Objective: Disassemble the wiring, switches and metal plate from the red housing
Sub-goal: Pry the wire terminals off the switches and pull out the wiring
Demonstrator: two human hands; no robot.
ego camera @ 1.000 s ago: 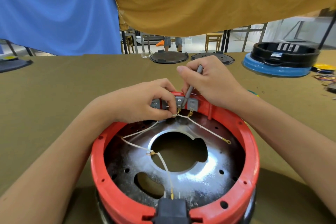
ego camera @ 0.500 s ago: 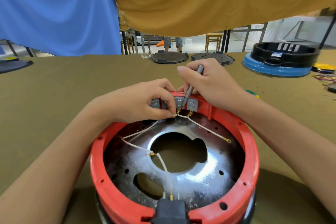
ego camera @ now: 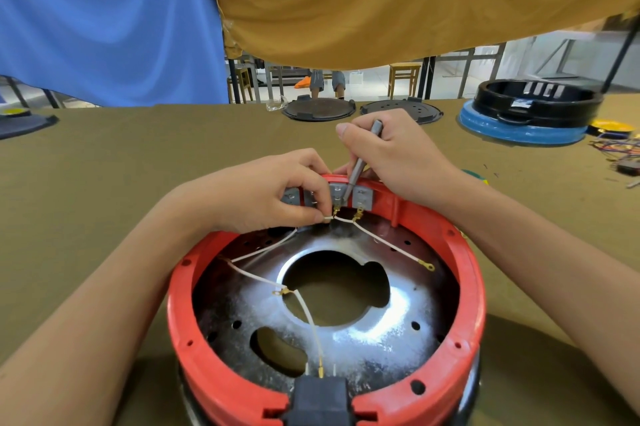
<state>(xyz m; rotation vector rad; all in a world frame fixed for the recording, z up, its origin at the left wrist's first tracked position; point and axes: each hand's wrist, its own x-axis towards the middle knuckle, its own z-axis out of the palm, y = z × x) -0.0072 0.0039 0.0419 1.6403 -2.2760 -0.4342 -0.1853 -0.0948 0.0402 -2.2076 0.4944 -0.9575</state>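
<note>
The bench carries the red housing at its near edge, open side up. Inside lies the metal plate, probably stiff and sharp-edged, best lifted by its central hole. At the housing's far wall sit the grey switches, seemingly small and rigid. The thin white wiring looks limp and fragile; grip it at the brass terminals, not mid-run. The left hand pinches a wire end below the switches, fingers curled together. The right hand is clamped around a grey screwdriver, tip at a switch. Black lids and a black-and-blue base stand along the far edge, well apart.
</note>
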